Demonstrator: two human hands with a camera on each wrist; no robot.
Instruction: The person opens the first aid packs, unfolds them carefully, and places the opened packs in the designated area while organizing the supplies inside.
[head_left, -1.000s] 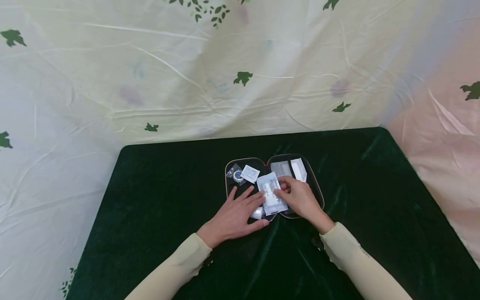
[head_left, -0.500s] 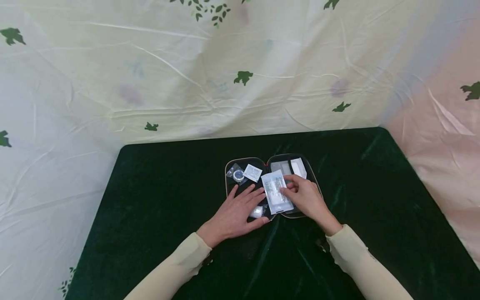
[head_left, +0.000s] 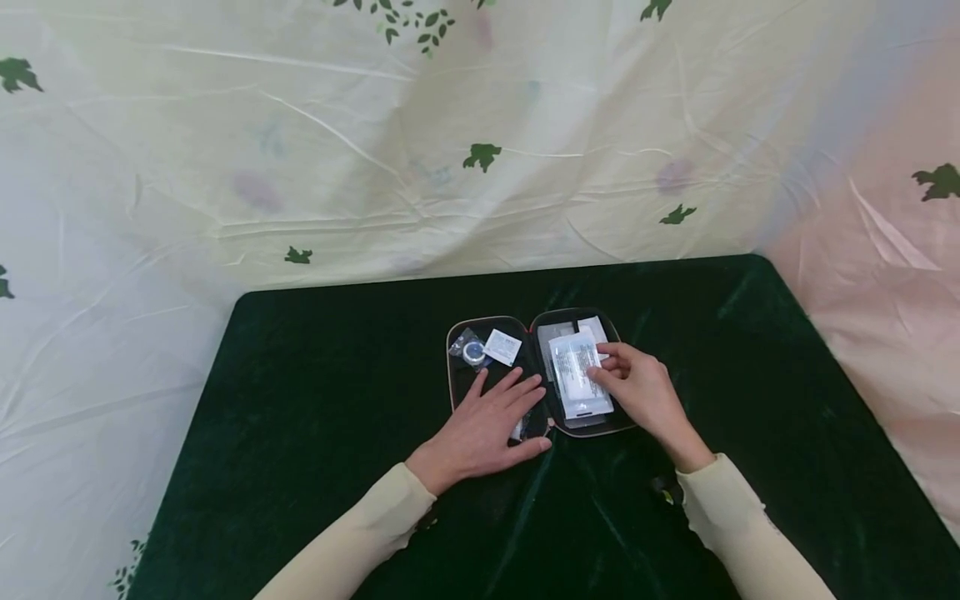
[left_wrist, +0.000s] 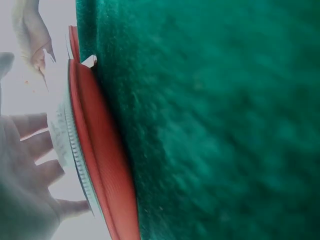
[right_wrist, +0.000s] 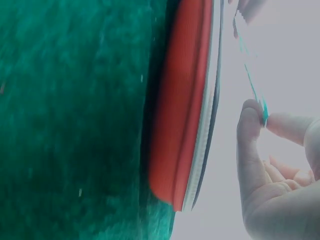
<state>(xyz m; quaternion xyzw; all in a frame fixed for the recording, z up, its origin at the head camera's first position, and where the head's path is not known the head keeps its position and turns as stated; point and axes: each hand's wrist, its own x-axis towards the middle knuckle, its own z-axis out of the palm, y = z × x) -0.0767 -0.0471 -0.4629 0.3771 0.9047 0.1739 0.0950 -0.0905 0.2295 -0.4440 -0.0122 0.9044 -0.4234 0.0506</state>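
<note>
Head view: on dark green cloth (head_left: 322, 400), a zippered case (head_left: 467, 385) lies unfolded into two halves, and every place below is told from it. Over the case's right half, the right hand (head_left: 647, 387) pinches a printed white packet (head_left: 579, 375) by its right edge, between thumb and fingertip. The right wrist view shows that packet edge-on, raised above the case's rim. Above the near part of the case's left half, the left hand (head_left: 487, 429) is spread palm down, fingers apart (whether it presses on anything, I cannot tell). In the far-left corner of the case sits a round item in clear wrapping (head_left: 474, 352), with a small white square packet (head_left: 502, 347) just beside it. Behind the held packet, in the case's right half, show a grey flat item (head_left: 553, 332) and a white piece (head_left: 595, 327). Both wrist views reveal the case's red outer wall (left_wrist: 107, 150).
</note>
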